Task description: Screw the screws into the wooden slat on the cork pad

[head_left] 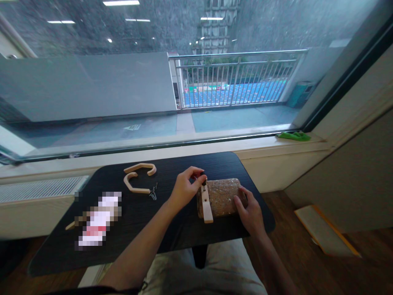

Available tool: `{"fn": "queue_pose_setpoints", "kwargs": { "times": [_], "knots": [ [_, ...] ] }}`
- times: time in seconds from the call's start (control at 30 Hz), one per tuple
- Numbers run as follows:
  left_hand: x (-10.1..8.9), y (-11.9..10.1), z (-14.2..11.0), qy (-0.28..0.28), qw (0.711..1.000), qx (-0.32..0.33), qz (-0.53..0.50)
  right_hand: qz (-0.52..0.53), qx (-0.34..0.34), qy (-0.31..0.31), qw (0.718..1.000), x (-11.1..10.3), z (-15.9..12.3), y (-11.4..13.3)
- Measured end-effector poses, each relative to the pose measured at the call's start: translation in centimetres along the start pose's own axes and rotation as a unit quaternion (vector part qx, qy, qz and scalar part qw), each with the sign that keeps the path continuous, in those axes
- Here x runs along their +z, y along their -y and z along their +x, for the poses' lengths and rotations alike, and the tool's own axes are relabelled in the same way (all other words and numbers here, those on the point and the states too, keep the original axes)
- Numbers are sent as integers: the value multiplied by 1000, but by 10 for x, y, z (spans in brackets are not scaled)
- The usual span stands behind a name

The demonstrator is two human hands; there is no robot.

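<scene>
A brown block [225, 196] wrapped in clear, shiny plastic lies on the dark table. Across its left end rests a pale wooden piece [208, 211] with small holes, one end reaching past the block's near edge. Thumb and fingers of my left hand [186, 186] pinch a small dark piece [203, 178] at the wooden piece's far end; its exact kind is unclear. My right hand [251, 211] grips the block's right edge, thumb on top and fingers around the side. Left of my left hand are two curved wooden hooks [141, 166] and several screws [153, 192].
The black table [172, 229] stands against a windowsill [251, 153] under a large window. A blurred-out patch [95, 229] covers something at the table's left, beside a thin wooden piece [70, 225]. A green cloth [294, 136] lies on the sill.
</scene>
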State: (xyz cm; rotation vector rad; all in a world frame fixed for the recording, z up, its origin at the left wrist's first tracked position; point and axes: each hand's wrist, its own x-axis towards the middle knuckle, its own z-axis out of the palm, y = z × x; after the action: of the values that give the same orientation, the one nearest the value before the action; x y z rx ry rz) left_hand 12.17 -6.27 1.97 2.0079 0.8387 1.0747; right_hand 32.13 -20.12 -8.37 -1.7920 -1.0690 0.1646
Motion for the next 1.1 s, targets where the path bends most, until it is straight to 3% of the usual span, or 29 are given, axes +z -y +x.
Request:
{"fn": "queue_pose_setpoints", "kwargs": {
  "times": [0.8, 1.1],
  "knots": [
    [5, 7, 0, 52, 990, -63, -118, -4, -4, -3, 1000, 1, -1, -2],
    [5, 6, -1, 40, 997, -26, -55, -3, -1, 4, 1000, -1, 1, 2]
  ]
}}
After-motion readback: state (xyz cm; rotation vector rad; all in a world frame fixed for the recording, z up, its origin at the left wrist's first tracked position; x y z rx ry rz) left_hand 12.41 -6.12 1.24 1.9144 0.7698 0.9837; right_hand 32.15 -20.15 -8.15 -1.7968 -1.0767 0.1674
